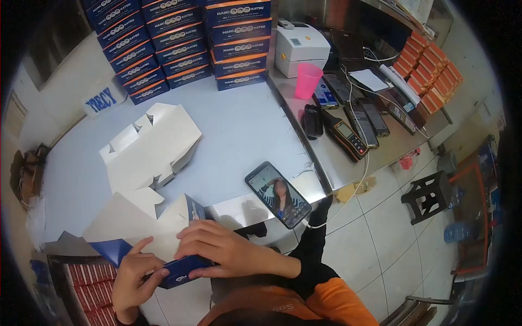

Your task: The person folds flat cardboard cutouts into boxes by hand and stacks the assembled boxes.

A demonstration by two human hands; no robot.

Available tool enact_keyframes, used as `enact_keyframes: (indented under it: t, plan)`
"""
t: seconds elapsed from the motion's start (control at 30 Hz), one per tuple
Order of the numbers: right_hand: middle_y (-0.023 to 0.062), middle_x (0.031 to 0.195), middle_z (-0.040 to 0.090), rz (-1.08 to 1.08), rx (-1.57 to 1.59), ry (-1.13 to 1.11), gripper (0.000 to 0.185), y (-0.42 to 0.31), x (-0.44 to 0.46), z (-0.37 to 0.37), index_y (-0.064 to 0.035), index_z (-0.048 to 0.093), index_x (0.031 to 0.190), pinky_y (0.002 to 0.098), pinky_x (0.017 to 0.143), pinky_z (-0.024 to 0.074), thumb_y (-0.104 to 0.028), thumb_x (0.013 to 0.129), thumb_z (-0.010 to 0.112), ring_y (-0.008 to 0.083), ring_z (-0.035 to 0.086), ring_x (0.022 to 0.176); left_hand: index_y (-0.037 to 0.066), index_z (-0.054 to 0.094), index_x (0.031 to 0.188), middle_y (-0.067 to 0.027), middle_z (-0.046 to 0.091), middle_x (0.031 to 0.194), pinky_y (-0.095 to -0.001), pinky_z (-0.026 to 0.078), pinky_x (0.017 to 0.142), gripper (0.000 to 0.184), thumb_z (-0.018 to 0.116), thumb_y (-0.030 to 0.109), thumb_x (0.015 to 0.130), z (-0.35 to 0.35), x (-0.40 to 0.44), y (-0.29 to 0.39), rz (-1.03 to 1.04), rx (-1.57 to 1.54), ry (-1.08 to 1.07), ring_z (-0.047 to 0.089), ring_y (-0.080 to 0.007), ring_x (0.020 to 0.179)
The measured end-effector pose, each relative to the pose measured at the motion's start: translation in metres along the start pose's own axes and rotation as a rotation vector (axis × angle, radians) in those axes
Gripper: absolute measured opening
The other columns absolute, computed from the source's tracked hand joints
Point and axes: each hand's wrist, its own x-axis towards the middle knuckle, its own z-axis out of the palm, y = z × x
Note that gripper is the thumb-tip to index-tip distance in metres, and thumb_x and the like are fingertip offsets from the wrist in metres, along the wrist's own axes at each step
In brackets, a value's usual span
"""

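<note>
A partly folded carton (186, 270), dark blue outside and white inside, is between my two hands at the table's front edge. My left hand (137, 274) pinches its blue front wall at the left, with the index finger raised. My right hand (220, 249) grips the same wall at the right, fingers over the inside and thumb outside. Beyond the carton, a stack of flat white card blanks (155, 144) with cut notches lies on the pale table (234, 130). A lit phone (278, 194) rests at the table's front edge, right of my right hand.
Stacked blue boxes (176, 51) stand at the back. On the metal side table are a white printer (302, 48), a pink cup (308, 80), a handheld meter (346, 134), several phones and orange boxes (429, 70). A dark stool (427, 196) stands on the floor.
</note>
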Motion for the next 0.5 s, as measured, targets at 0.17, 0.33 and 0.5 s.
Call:
enact_keyframes:
  t: [0.17,0.33,0.5]
  plan:
    - [0.0105,0.091,0.052,0.13,-0.15,0.273,0.034,-0.012,-0.006,0.004,-0.0061,0.057,0.101,0.0414,0.091,0.0417,-0.022,0.075,0.075,0.0307,0.053,0.093,0.0,0.062,0.072,-0.009,0.062,0.064,-0.0479,0.037,0.1,0.003,0.063,0.0,0.075,0.011,0.005,-0.002,-0.033,-0.151,0.016,0.059,-0.0243,0.057]
    - [0.0137,0.084,0.05,0.203,-0.263,0.251,0.028,-0.017,-0.004,-0.003,-0.0027,0.054,0.101,0.0404,0.093,0.0437,-0.013,0.08,0.069,0.0287,0.055,0.084,-0.001,0.063,0.075,-0.0095,0.063,0.065,-0.0465,0.039,0.099,0.001,0.062,0.0,0.075,0.01,0.0,0.001,-0.023,-0.168,0.034,0.059,-0.0235,0.056]
    - [0.0094,0.086,0.052,0.348,0.179,0.471,0.022,0.002,-0.012,0.003,-0.0027,0.054,0.098,0.0423,0.102,0.0368,-0.009,0.081,0.067,0.0269,0.055,0.085,-0.003,0.064,0.078,-0.0114,0.063,0.065,-0.0357,0.049,0.085,0.004,0.061,-0.001,0.077,0.01,-0.012,-0.007,-0.155,-0.289,0.216,0.059,-0.0159,0.056]
